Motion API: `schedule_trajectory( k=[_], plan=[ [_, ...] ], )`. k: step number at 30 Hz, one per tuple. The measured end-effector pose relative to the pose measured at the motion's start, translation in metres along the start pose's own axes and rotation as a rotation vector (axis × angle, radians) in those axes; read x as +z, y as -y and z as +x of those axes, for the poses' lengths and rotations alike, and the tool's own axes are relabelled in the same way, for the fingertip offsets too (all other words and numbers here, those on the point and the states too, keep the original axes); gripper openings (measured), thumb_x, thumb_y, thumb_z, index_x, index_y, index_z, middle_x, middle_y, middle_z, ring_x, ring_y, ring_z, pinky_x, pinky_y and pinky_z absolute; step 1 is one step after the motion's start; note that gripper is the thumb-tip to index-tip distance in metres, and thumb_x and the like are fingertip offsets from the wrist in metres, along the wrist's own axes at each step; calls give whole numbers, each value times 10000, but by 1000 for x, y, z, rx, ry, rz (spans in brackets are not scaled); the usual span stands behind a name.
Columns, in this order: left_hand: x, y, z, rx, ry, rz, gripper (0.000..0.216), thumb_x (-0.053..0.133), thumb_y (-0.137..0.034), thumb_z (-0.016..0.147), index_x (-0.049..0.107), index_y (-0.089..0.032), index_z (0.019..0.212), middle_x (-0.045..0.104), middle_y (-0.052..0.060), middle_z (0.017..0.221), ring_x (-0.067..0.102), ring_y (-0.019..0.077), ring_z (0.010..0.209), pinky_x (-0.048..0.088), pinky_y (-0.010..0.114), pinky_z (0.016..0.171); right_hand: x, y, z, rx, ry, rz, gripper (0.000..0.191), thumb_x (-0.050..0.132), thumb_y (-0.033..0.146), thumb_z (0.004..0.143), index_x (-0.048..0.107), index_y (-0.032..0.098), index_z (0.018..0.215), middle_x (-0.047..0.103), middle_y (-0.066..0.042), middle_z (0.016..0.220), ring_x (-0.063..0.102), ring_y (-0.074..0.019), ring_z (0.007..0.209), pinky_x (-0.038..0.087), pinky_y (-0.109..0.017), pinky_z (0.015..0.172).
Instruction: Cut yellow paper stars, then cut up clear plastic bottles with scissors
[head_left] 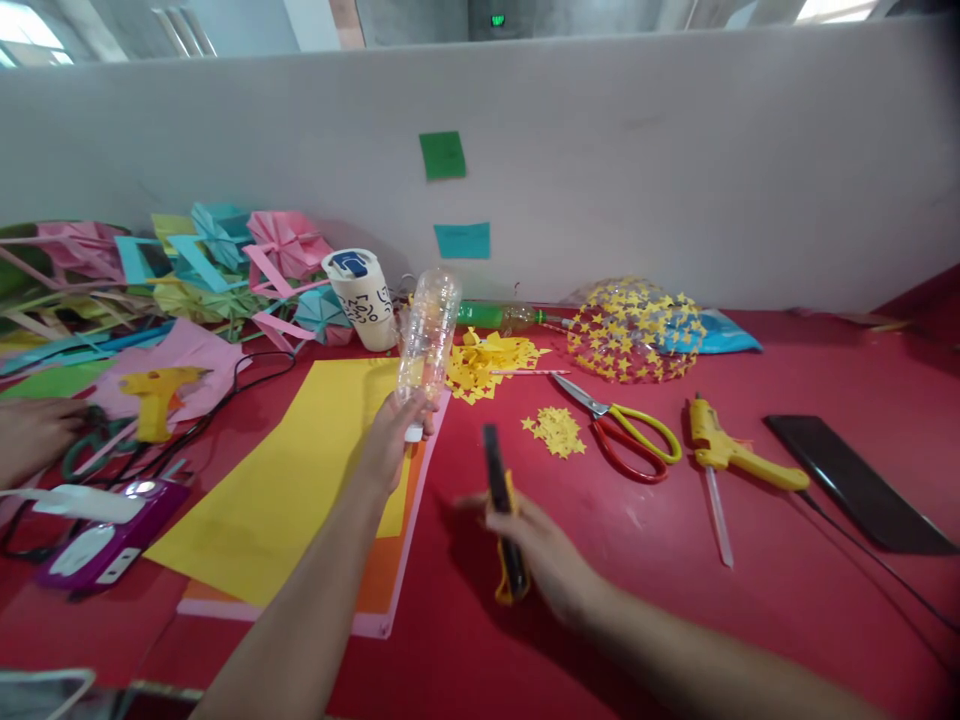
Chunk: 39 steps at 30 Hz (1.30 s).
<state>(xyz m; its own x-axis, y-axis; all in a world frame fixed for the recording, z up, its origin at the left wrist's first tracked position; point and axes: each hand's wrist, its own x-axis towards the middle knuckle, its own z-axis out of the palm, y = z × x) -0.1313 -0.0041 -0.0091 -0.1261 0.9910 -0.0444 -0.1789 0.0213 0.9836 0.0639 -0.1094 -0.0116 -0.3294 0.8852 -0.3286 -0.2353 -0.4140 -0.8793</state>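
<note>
My left hand [397, 430] is closed round the neck end of a clear plastic bottle [429, 330]. The bottle is upside down, its white cap [413, 433] at the bottom and its base up. To the right, my right hand [547, 550] grips a black and yellow utility knife [514, 560], tilted nearly upright and a little blurred. Under my left hand lie yellow paper sheets [285, 480] on orange and pink ones. Beyond my right hand are a pile of small yellow paper stars [556, 432] and scissors [622, 430] with red and yellow handles.
A glue gun [712, 440] and a black phone-like slab [855, 480] lie right. Behind are a star-covered clear dome [634, 330], yellow scraps [487, 365] and a white cup [364, 300]. Left are paper flowers [289, 245], another glue gun [156, 400], a purple power strip [112, 535] and another person's hand [37, 440].
</note>
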Motion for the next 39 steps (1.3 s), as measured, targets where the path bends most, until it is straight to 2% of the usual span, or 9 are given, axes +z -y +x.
schedule_trajectory(
  k=[4, 6, 12, 15, 18, 23, 28, 32, 39],
  plan=[
    [-1, -2, -1, -5, -1, 14, 346, 688, -463, 800, 561, -170, 934, 650, -1, 814, 526, 69, 575, 383, 204, 548, 30, -18, -22, 287, 550, 130, 290, 716, 320, 631, 768, 158, 866, 750, -50, 857, 678, -219, 876, 472, -318, 894],
    [-1, -1, -1, -7, -7, 21, 350, 692, -470, 793, 566, -165, 911, 645, 2, 804, 522, 69, 571, 385, 205, 545, 33, -13, -24, 366, 697, 153, 217, 692, 303, 612, 754, 142, 745, 730, -47, 752, 674, -198, 775, 490, -302, 835],
    [-1, 1, -1, -58, 2, 26, 365, 695, -483, 781, 551, -183, 932, 632, -3, 770, 519, 81, 565, 329, 197, 488, -24, 27, 0, -59, 113, 13, 201, 627, 340, 783, 693, 151, 786, 764, -72, 835, 692, -181, 799, 486, -302, 850],
    [0, -6, -2, -122, 66, 141, 390, 710, -487, 763, 557, -184, 956, 587, -23, 668, 508, 95, 555, 310, 192, 469, -56, 40, 6, 25, -31, -170, 287, 567, 418, 823, 667, 157, 892, 685, -10, 580, 643, -164, 546, 452, -250, 546],
    [3, -18, -3, -112, 96, 226, 423, 775, -439, 700, 540, -192, 951, 577, -39, 670, 511, 95, 560, 350, 200, 496, -73, 50, 11, 24, -177, -285, 244, 624, 373, 761, 633, 180, 909, 640, 35, 544, 622, -149, 474, 434, -236, 501],
    [6, -24, -15, -108, 158, 300, 394, 732, -467, 742, 566, -197, 976, 622, -8, 711, 577, 136, 628, 441, 254, 590, -80, 57, 22, 105, -80, -154, 243, 681, 336, 728, 665, 159, 894, 739, -65, 774, 696, -188, 630, 543, -302, 605],
    [-4, 0, -46, -33, 290, 425, 462, 664, -473, 802, 579, -208, 1171, 678, 110, 1186, 626, 268, 1121, 450, 373, 973, -90, 48, 28, 72, -56, 31, 262, 706, 328, 726, 735, 98, 848, 760, -162, 909, 724, -231, 766, 579, -347, 710],
    [-22, 9, -63, 4, 372, 692, 589, 656, -447, 816, 470, -253, 1339, 611, 96, 1336, 563, 298, 1235, 423, 389, 1015, -94, 43, 30, 64, -70, 103, 271, 707, 329, 726, 743, 89, 849, 760, -192, 981, 726, -275, 816, 594, -417, 757],
    [-28, -2, -62, 48, 353, 774, 479, 601, -472, 851, 517, -262, 1272, 635, 68, 1302, 574, 285, 1221, 440, 353, 977, -98, 45, 39, 11, -137, 147, 180, 683, 251, 740, 707, 110, 849, 748, -191, 1078, 741, -287, 922, 544, -440, 937]
  ],
)
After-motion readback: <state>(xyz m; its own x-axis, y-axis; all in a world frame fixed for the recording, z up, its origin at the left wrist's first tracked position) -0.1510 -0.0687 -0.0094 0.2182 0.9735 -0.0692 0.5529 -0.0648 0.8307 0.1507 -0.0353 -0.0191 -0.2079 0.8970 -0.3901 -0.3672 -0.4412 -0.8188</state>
